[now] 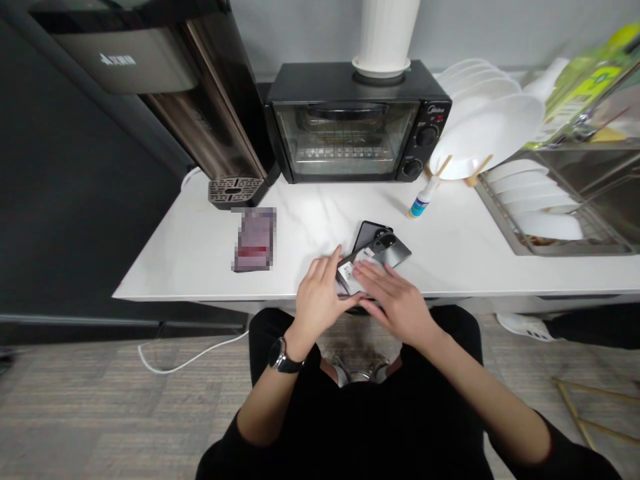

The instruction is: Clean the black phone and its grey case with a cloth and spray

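Note:
A grey smartphone [399, 252] lies back up near the counter's front edge, its dark camera block toward the right and white stickers on its back. Under its far side, a second dark phone [367, 233] sticks out at an angle. My left hand [320, 293] grips the near left end of the grey phone, thumb along the lower edge and index finger along the side. Across the phone's back lie the fingers of my right hand [395, 300], with the thumb at its near edge. Both hands cover part of the phone.
A toaster oven [350, 140] stands behind, bearing a white pot [387, 33]. At left are a drink dispenser [235, 190] and a pixelated flat object [256, 240]. A small bottle [420, 203], white plates [490, 127] and a sink rack [510, 230] are at right. Another person's shoe [525, 327] shows below.

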`<state>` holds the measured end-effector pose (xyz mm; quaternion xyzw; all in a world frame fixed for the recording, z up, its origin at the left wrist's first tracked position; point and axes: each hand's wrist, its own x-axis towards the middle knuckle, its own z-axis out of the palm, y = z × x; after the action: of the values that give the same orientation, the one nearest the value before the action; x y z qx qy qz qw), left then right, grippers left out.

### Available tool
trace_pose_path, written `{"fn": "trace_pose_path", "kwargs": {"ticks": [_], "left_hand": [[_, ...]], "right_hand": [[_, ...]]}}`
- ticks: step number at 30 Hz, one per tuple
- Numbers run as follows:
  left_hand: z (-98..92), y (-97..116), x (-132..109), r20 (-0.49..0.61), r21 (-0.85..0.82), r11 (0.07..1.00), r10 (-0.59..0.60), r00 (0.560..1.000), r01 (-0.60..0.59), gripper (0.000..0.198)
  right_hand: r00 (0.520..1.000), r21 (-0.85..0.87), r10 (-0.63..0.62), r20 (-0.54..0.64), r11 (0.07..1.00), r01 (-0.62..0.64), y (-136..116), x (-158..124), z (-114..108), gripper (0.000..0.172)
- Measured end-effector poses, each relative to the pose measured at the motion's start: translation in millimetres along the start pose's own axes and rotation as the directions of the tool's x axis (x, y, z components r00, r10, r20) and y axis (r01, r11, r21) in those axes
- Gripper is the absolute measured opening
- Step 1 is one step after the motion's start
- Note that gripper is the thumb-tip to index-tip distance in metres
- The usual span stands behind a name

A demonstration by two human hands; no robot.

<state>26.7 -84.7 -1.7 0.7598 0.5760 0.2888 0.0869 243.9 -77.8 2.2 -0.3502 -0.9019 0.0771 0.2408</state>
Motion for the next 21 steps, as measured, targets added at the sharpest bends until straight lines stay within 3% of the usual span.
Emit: {"fn": "trace_pose_path", "kwargs": {"ticks": [3,6,11,13,15,18,21], "left_hand": [[-0.7,6,3,0.003,0.003,1.000,-0.014,1.000,0.014,0.104],[-1.1,9,4,0.012,0.008,0.999,-0.032,0.999,0.032,0.103],[2.0,2,4,0.032,0.019,1.000,-0.024,0.999,0.023,0.090],[3.7,0,4,0.024,0.056,0.997,-0.046,0.999,0.045,0.083],[4.7,1,3,0.007,0.072,0.995,-0.069,0.998,0.068,0.082],[4.2,5,4,-0.002,0.059,0.997,-0.047,0.999,0.047,0.092],[3.1,9,7,-0.010,0.063,0.997,-0.035,0.999,0.035,0.102]], "right_hand": [[0.982,-0.119,0.175,-0.076,0.976,-0.183,38,-6,-12,0.064],[0.954,-0.151,0.264,-0.142,0.947,-0.284,44,8,-5,0.079],[0.992,-0.034,0.123,-0.038,0.992,-0.124,-16,35,21,0.086],[0.999,0.002,0.052,0.007,0.999,-0.052,-36,32,23,0.089],[0.999,0.016,0.005,0.035,1.000,-0.006,-39,20,18,0.089],[0.999,-0.026,0.028,0.030,0.999,-0.027,-12,1,2,0.082],[0.986,-0.117,0.160,-0.050,0.979,-0.165,29,-5,-9,0.078]]}}
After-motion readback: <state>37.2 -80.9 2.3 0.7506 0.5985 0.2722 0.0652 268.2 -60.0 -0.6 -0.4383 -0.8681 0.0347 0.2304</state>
